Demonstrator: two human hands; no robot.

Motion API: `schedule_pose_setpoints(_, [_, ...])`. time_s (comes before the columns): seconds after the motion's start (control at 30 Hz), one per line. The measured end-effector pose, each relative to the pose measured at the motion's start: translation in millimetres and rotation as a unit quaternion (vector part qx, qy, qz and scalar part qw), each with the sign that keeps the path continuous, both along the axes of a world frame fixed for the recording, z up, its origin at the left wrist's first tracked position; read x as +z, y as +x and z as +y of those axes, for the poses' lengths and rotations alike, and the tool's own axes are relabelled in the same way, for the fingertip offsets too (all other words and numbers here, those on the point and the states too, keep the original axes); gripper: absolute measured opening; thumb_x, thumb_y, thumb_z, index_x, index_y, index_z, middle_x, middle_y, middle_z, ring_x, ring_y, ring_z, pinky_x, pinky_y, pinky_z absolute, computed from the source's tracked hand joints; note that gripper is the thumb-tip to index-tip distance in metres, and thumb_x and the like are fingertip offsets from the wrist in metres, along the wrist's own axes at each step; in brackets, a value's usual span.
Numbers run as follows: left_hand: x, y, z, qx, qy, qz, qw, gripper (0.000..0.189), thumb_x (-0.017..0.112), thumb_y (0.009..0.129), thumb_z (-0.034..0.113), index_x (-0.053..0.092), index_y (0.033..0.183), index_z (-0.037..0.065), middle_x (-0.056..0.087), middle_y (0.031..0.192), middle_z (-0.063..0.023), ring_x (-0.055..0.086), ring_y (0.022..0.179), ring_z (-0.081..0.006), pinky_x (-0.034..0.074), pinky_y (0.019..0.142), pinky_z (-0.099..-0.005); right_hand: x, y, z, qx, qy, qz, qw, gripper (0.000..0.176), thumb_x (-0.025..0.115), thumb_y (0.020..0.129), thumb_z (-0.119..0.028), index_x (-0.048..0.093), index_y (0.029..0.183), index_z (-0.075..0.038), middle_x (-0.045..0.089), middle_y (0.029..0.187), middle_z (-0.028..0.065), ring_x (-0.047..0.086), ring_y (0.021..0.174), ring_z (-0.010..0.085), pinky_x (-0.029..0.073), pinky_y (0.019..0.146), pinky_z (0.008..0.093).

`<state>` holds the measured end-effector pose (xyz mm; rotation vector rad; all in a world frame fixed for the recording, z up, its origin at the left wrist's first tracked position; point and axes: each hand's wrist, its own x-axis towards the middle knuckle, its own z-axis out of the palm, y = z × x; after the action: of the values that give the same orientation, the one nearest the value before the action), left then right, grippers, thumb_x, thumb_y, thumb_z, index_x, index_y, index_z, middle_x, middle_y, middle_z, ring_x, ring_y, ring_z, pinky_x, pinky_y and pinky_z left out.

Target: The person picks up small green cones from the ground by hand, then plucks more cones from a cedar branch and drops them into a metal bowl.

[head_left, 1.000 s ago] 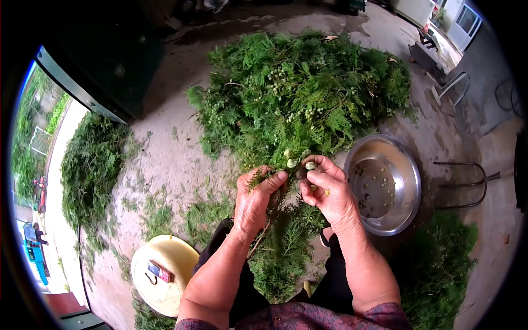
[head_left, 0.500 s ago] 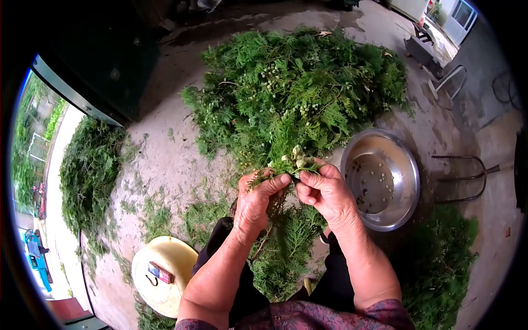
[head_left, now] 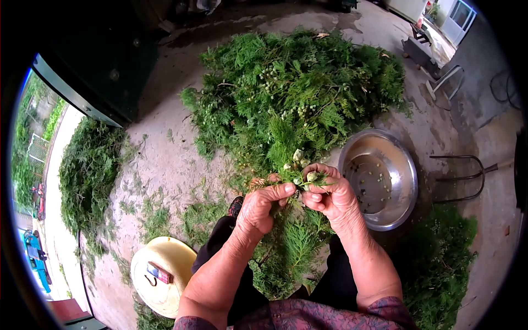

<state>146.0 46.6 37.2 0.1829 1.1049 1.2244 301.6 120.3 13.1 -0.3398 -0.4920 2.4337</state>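
My left hand (head_left: 264, 203) is closed on a green conifer sprig (head_left: 291, 176), thumb pressed over it. My right hand (head_left: 331, 195) pinches the same sprig from the other side, close to its pale green cones (head_left: 297, 155). The two hands almost touch. Beyond them lies a large heap of green branches (head_left: 302, 82) bearing small cones. To the right of my right hand stands a steel basin (head_left: 407, 184) with several small cones scattered on its bottom.
Cut branches (head_left: 286, 253) lie between my legs. At lower left is a pale yellow tub (head_left: 170, 250) with a red phone-like object (head_left: 159, 273) on it. A fork's metal tines (head_left: 462, 178) lie on the right. Further greenery piles (head_left: 91, 170) flank both sides.
Both hands have shifted slightly down and apart with the sprig, and the cones now show more clearly. The left foot's patterned shoe has come into fuller view.
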Motion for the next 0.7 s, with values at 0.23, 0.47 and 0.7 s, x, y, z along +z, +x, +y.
schedule_pose_setpoints(0.23, [9.1, -4.2, -17.6, 0.057, 0.061, -0.031, 0.996, 0.035, 0.073, 0.069, 0.005, 0.049, 0.094, 0.008, 0.055, 0.07, 0.0023, 0.045, 0.055, -0.0071, 0.037, 0.05, -0.0206, 29.4, 17.6, -11.6, -0.086, 0.031, -0.065, 0.994, 0.016, 0.055, 0.075, 0.003, 0.056, 0.091, 0.0, 0.061, 0.079, 0.0105, 0.053, 0.056, 0.0145, 0.041, 0.045, 0.0249])
schedule_pose_setpoints(0.47, [23.6, 16.8, -54.9, 0.024, 0.163, 0.13, 0.978, 0.022, 0.071, 0.071, 0.013, 0.054, 0.059, 0.007, 0.048, 0.055, 0.0045, 0.04, 0.049, -0.0056, 0.031, 0.048, -0.021, 44.6, 28.8, -58.4, -0.11, 0.055, -0.182, 0.976, 0.018, 0.065, 0.08, -0.02, 0.061, 0.088, -0.004, 0.06, 0.075, 0.0034, 0.051, 0.047, 0.0109, 0.033, 0.036, 0.019])
schedule_pose_setpoints(0.7, [45.5, 23.1, -107.0, -0.014, 0.215, 0.27, 0.939, 0.016, 0.07, 0.073, 0.012, 0.059, 0.066, 0.004, 0.051, 0.059, 0.0065, 0.044, 0.055, -0.0039, 0.035, 0.052, -0.0212, 65.0, 30.4, -121.3, -0.07, 0.04, -0.231, 0.97, 0.025, 0.069, 0.077, -0.021, 0.061, 0.091, -0.001, 0.05, 0.07, -0.0017, 0.048, 0.047, 0.0081, 0.03, 0.036, 0.0177])
